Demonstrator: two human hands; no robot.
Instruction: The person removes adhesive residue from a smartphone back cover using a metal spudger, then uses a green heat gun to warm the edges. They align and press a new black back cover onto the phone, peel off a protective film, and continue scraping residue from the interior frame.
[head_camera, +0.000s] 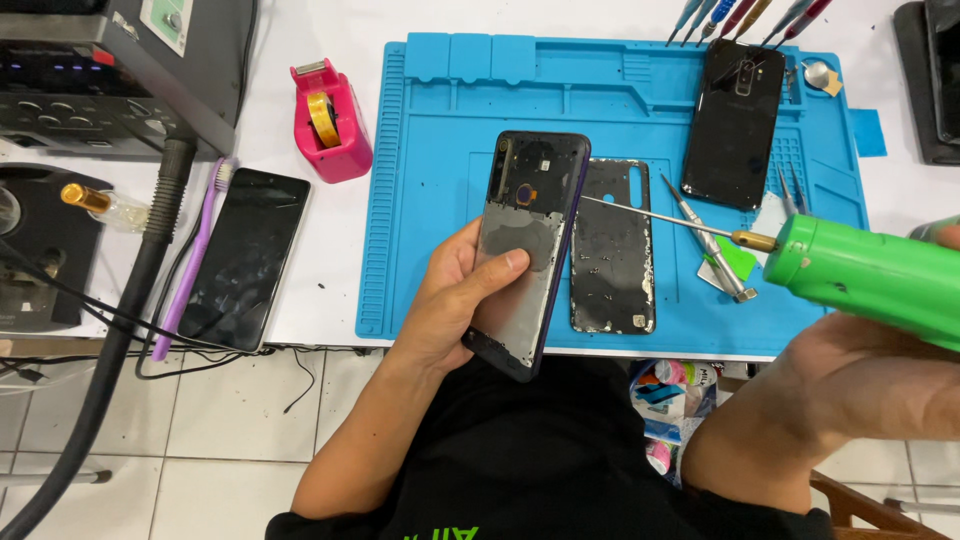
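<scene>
1. Head view, looking down: left hand (455, 305) grips an opened phone frame (530, 250), thumb across its inner face, fingers wrapped behind the left edge.
2. Frame is held above the near edge of the blue work mat (440, 180). Long axis runs near-far, tilted slightly; camera-cutout end points away from the person, lower end toward the body. Inner side faces up.
3. Right hand (850, 385) holds a green electric screwdriver (870, 275); its palm shows under the tool body, finger closure mostly out of frame, so cannot tell exactly.
4. Screwdriver long axis runs roughly left-right; thin bit (655, 214) points left, tip at the frame's right edge.
5. On the mat just right of the frame: detached back cover (612, 250), lying flat, long axis near-far.
6. Far right on the mat: black phone (735, 125). Off the mat, left: another dark phone (245, 258), purple toothbrush (195, 255), pink tape dispenser (328, 122).
</scene>
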